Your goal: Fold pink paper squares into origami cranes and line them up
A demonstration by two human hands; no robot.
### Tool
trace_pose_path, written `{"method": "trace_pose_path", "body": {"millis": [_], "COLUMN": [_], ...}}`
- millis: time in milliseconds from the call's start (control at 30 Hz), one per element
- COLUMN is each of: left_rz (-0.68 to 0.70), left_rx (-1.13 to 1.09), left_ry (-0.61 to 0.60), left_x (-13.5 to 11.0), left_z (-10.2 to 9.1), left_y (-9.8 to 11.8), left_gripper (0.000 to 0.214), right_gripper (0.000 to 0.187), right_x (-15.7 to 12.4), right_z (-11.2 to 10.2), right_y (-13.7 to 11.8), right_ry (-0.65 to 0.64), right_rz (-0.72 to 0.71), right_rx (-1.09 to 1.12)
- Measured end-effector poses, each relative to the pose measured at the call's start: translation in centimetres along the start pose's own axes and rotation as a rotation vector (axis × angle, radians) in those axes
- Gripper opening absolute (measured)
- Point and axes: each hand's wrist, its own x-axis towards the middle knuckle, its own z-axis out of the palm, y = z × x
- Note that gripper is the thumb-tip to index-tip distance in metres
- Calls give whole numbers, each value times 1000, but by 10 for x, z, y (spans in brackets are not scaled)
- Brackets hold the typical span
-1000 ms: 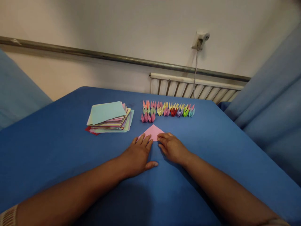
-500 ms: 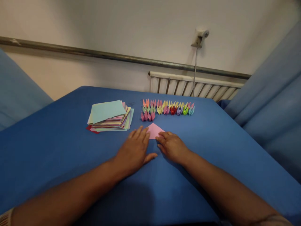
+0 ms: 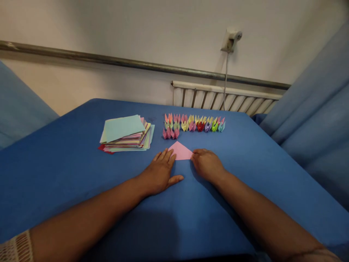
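Note:
A pink sheet of origami paper, folded to a triangle-like shape with its point facing away from me, lies on the blue table. My left hand rests flat and open, fingertips over the paper's left part and thumb spread to the side. At the paper's right corner my right hand has its fingers curled and pressed together on the edge. Just beyond the paper stand several small folded paper cranes in rows, in pink, yellow, red, purple, green and blue.
A thick stack of coloured paper sheets lies to the left, light blue on top. The blue tabletop reaches the wall. Behind it are a metal rail, a radiator and a socket with a cable. Blue curtains hang at both sides.
My right hand has slid right along the paper to its corner, and its fingers have curled in. More of the pink paper shows. My left hand stays nearly in place.

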Motion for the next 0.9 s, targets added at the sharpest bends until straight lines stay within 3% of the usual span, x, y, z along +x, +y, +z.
{"method": "trace_pose_path", "body": {"millis": [67, 133, 233, 300, 667, 767, 833, 900], "left_rz": [-9, 26, 106, 124, -28, -96, -54, 97], "left_rx": [0, -6, -39, -60, 23, 54, 59, 32], "left_ry": [31, 62, 58, 31, -59, -6, 76, 119], "left_x": [5, 11, 19, 21, 16, 14, 16, 21], "left_z": [3, 5, 5, 4, -2, -3, -2, 0], "left_y": [-3, -4, -2, -1, -21, -23, -18, -11], "left_gripper": [89, 88, 88, 89, 104, 104, 101, 95], "right_gripper": [42, 53, 70, 74, 81, 81, 81, 79], "right_x": [4, 8, 12, 13, 10, 9, 10, 11], "right_z": [5, 10, 17, 19, 25, 25, 25, 26], "right_y": [-3, -9, -17, -18, -15, -16, -16, -16], "right_ry": [98, 137, 1, -71, -83, -84, -84, -92], "right_rz": [42, -32, -198, -232, -82, -55, -48, -61], "right_rx": [39, 114, 233, 264, 134, 119, 119, 129]}}
